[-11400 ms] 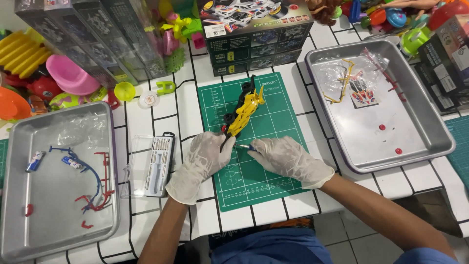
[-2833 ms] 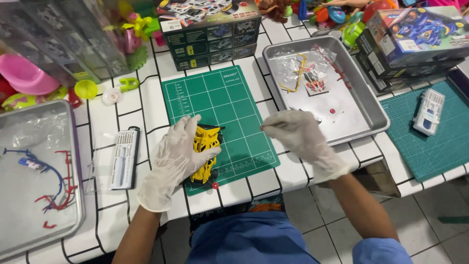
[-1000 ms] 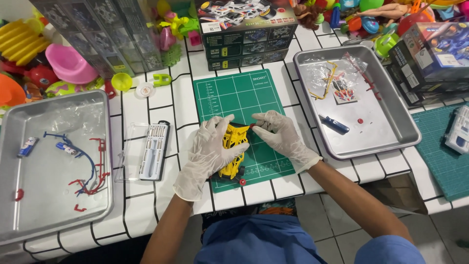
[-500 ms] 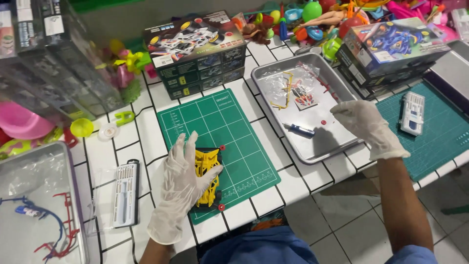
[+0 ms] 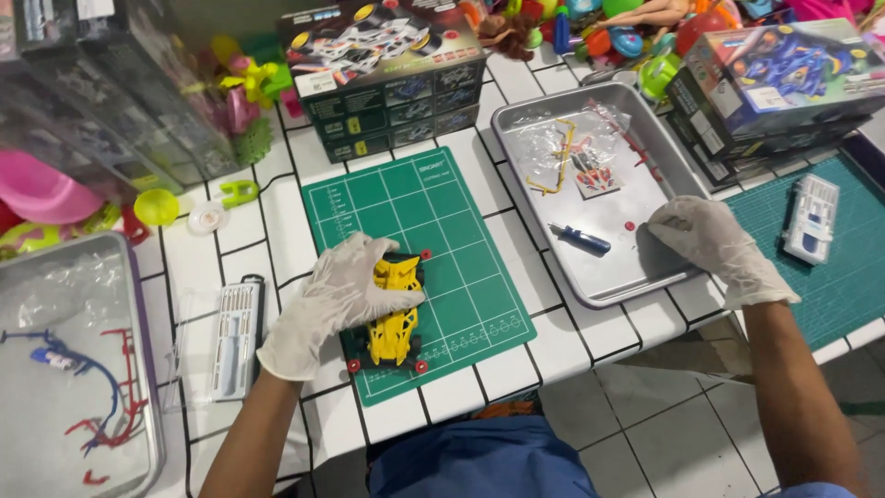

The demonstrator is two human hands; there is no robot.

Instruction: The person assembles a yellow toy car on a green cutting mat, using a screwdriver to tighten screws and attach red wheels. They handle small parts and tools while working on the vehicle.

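A: Pinning the yellow model car (image 5: pixel 392 318) on the green mat (image 5: pixel 433 212); left hand (image 5: pixel 332 300) fingers clasp its body.

B: Right hand (image 5: pixel 710 242) fingers curled in the tray (image 5: pixel 590 277) by the red part (image 5: pixel 630 225); grasp unclear; pinch lightly; hold the car flat.

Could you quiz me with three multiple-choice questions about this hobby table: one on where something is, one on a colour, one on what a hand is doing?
1. Where does the blue screwdriver lie?
A green cutting mat
B right metal tray
C floor

2. What colour is the toy car body?
A yellow
B white
C purple

3. What is the left hand doing?
A hanging in the air
B resting on the toy car
C holding a box

Answers: 1 B, it lies inside the tray; 2 A, the shell is yellow; 3 B, gloved fingers lie on the car.
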